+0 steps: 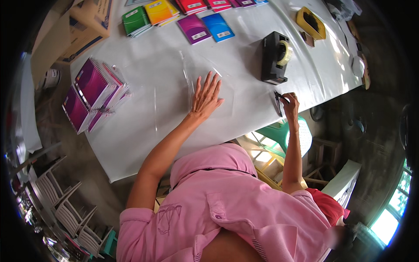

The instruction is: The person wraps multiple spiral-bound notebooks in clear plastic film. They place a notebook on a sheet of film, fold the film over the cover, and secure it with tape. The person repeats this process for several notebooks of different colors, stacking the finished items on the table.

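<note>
Grip, right hand (291,105): bends thumb and fingers together over the near table edge, pinching a black-handled tool (279,103); looks like scissors, but too small here to tell for certain.
Black-handled tool: points its narrow end down toward the near edge, held at the dark upper part.
Left hand (206,97): lies palm down with fingers spread, pinching nothing, on clear plastic film (224,109).
Clear plastic film: lies on the table in front of the torso, partly under the left hand, and catches light along its creases; blends into the white surface, so hard to trace all round.
Tape dispenser (269,61): stands just beyond the right hand, black, with a yellowish tape roll (286,52) seated in its side.
Purple notebook (193,29) and blue notebook (218,27): lie side by side beyond the left hand, spiral-bound, with pale labels.
Far row: runs along the top with green notebooks (133,20), yellow notebooks (159,12) and red notebooks (191,5).
Notebook pile (92,85): sits at the table's left, purple, stacked at angles.
Yellow container (320,31): holds something dark, near the far right, just beside a small brown block (307,39).
White table (126,148): spreads under all of these.
Cardboard box (87,28): stands at upper left.
Green chair (277,132): stands below the right forearm, beside the near edge.
</note>
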`<state>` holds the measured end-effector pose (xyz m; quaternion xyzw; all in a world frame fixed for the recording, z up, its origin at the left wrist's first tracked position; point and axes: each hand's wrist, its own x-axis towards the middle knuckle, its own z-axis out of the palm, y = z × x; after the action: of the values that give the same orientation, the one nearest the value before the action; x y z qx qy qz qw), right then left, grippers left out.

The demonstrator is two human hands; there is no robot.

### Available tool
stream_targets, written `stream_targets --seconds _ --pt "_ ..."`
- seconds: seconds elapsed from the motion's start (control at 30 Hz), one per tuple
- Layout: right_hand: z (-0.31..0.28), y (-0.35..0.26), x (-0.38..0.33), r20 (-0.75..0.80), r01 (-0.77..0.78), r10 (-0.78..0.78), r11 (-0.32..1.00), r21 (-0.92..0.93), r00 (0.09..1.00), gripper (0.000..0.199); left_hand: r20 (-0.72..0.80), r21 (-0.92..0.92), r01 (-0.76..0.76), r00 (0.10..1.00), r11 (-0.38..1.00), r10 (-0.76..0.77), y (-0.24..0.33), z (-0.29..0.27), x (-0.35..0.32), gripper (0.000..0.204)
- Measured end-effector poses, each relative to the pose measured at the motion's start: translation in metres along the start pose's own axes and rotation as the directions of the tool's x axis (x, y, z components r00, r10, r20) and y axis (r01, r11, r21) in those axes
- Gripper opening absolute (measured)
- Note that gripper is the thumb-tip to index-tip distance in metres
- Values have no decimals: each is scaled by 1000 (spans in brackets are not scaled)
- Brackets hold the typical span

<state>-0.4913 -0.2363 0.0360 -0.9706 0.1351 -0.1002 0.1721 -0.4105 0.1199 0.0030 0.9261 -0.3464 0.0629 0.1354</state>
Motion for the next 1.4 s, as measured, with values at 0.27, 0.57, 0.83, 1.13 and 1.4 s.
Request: stream_targets --seconds 0.27,0.57,0.83,1.13,1.4 --pt "47 -48 44 -221 22 108 857 514 969 97 -1 -130 -10 1000 991 10 52 32 84 69" --pt "15 -83 60 -118 -186 311 787 588 943 67 235 -165 -10 971 986 49 53 25 118 81" --pt "35 -83 54 -172 -154 288 827 541 942 66 315 -133 17 949 991 26 63 16 131 87" --pt "-9 -71 52 -300 36 120 884 466 946 72 27 -133 176 984 975 -174 35 5 113 73" --pt "1 -151 202 -79 488 -495 795 362 865 22 7 15 432 902 902 -433 4 4 65 81"
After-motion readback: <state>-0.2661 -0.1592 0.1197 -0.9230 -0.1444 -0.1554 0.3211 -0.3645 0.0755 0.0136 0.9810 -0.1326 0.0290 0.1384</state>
